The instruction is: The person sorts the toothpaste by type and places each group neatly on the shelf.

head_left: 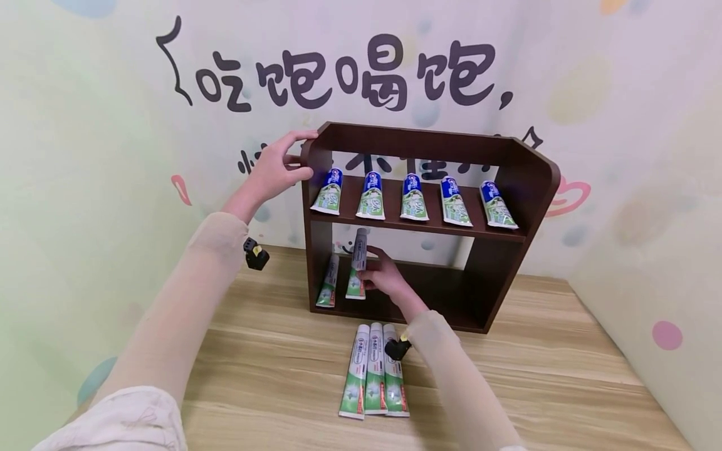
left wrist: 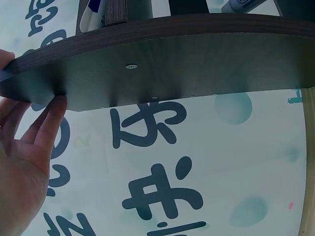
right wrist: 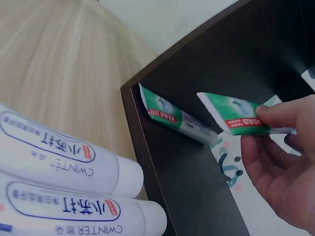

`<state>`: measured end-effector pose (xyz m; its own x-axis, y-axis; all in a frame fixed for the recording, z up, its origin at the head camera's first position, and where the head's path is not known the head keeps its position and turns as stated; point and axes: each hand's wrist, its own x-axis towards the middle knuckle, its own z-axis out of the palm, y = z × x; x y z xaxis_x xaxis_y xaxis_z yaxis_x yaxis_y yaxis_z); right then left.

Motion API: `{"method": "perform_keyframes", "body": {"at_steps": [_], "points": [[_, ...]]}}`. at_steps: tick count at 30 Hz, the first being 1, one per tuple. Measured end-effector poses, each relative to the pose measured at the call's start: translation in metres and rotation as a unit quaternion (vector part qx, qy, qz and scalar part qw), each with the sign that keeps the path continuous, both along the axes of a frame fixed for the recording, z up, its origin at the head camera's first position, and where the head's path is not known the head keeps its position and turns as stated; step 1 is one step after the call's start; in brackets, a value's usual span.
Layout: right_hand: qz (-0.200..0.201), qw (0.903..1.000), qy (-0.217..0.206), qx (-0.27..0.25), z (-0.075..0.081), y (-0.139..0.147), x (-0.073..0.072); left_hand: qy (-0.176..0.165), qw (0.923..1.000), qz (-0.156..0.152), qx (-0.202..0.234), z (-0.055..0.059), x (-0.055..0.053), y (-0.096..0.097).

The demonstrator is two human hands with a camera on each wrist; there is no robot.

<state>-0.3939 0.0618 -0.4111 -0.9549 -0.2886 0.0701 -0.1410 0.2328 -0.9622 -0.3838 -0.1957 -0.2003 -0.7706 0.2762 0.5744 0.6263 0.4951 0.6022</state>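
Two things we grip mid-frame: left hand (head_left: 274, 168), a dark-brown wooden shelf (head_left: 420, 139); right hand (head_left: 386, 275), a green-and-white toothpaste tube (head_left: 355, 285).

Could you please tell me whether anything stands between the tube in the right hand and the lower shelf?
Nothing visible does: the held tube, in the right hand, has open space above the lower shelf; the shelved tube is off to its left.
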Motion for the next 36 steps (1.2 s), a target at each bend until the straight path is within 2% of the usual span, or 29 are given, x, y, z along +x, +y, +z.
{"method": "perform_keyframes", "body": {"at_steps": [7, 13, 16, 18, 25, 36], "points": [[-0.008, 0.9997, 0.0, -0.024, -0.01, -0.001, -0.013, -0.004, 1.0, 0.0, 0.002, 0.0, 0.001, -0.001], [-0.014, 0.9987, -0.022, -0.044, -0.016, 0.003, -0.022, -0.006, 1.0, 0.004, -0.002, 0.0, 0.001, -0.002], [-0.01, 0.9982, -0.032, -0.049, -0.01, 0.005, -0.017, -0.008, 1.0, 0.001, 0.002, 0.001, 0.002, -0.001], [-0.013, 0.9983, -0.029, -0.049, -0.012, 0.006, -0.016, -0.011, 0.9999, 0.001, 0.005, 0.003, 0.004, 0.001], [-0.036, 0.9977, -0.011, -0.056, -0.035, -0.001, -0.02, -0.013, 0.9999, 0.001, 0.003, 0.003, 0.002, 0.002], [-0.016, 0.9992, 0.0, -0.036, -0.049, -0.004, -0.012, 0.0, 1.0, -0.003, 0.004, 0.001, 0.003, 0.001]]}}
